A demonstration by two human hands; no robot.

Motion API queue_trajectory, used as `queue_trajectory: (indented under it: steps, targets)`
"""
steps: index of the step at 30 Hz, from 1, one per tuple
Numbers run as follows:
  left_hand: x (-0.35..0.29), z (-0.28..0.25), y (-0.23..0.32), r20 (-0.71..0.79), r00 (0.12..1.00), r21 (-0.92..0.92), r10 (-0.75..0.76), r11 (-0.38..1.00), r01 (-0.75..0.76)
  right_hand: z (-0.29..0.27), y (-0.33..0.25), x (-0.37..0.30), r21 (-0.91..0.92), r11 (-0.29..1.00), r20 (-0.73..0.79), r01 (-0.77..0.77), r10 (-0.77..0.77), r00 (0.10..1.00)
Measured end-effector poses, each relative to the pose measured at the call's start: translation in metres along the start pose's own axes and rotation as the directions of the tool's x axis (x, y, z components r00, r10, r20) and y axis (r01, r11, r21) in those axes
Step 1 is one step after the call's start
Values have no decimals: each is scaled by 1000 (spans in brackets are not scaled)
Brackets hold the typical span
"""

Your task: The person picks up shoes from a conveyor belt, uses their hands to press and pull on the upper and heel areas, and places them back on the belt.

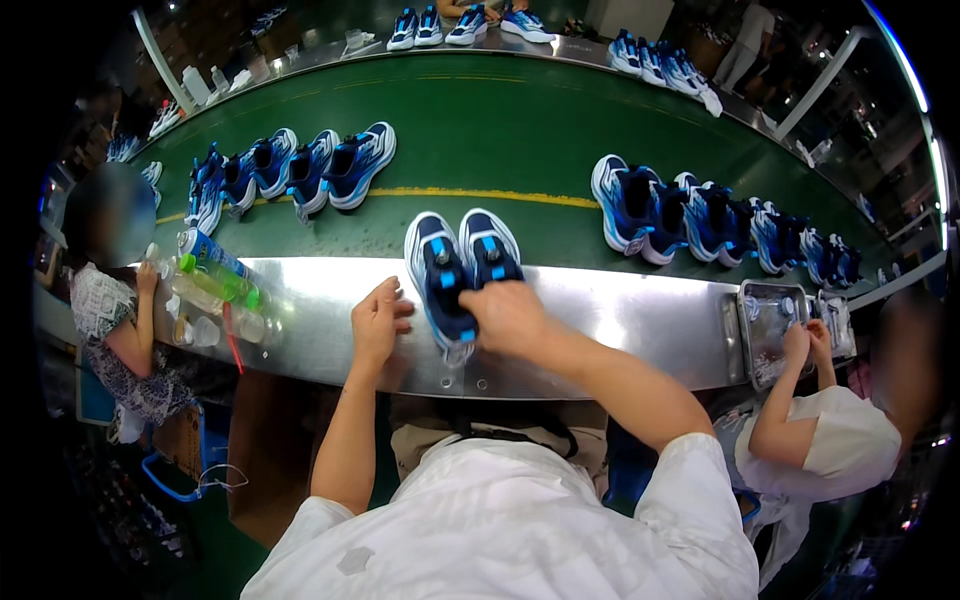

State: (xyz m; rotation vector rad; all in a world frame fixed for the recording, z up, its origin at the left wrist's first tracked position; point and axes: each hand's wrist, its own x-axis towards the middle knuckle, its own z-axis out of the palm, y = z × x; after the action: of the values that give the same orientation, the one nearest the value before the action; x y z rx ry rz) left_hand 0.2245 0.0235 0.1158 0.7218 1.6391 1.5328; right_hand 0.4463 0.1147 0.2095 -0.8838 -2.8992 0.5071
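A pair of blue and white sneakers stands side by side in front of me, toes pointing away over the green belt and heels over the metal bench. My right hand (508, 318) is closed at the collar of the right sneaker (490, 250), covering its heel part. Its fingers also reach the inner edge of the left sneaker (437, 275), whose dark opening shows. Just left of that shoe is my left hand (378, 325), empty, fingers apart and curved toward it. A gap separates this hand from the sneaker.
The metal bench (620, 312) borders a green conveyor belt (480, 120) carrying rows of sneakers (340, 165) on both sides. Bottles and cups (215, 280) stand at left beside a seated person. At right, another person's hands are over a metal tray (752, 345).
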Motion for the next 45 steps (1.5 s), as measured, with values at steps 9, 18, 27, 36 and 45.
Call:
queue_trajectory:
  steps: [9, 18, 27, 36, 45]
  targets:
    - [2, 13, -14, -127, 982, 79, 142, 988, -133, -58, 120, 105, -214, 975, -337, -61, -15, 941]
    - [17, 23, -46, -32, 874, 358, 484, 822, -442, -99, 287, -67, -307, 753, 198, -582, 649, 734]
    - [2, 51, -25, -6, 825, 463, 565, 733, -498, -63, 159, -105, -220, 853, -4, -473, 484, 875]
    - [-71, 178, 22, 389, 868, 593, 307, 638, -491, -10, 58, -199, -231, 858, -25, -458, 466, 885]
    - [-122, 126, 24, 535, 803, 550, 262, 614, -567, -64, 20, -168, -16, 1000, -350, -6, 0, 937]
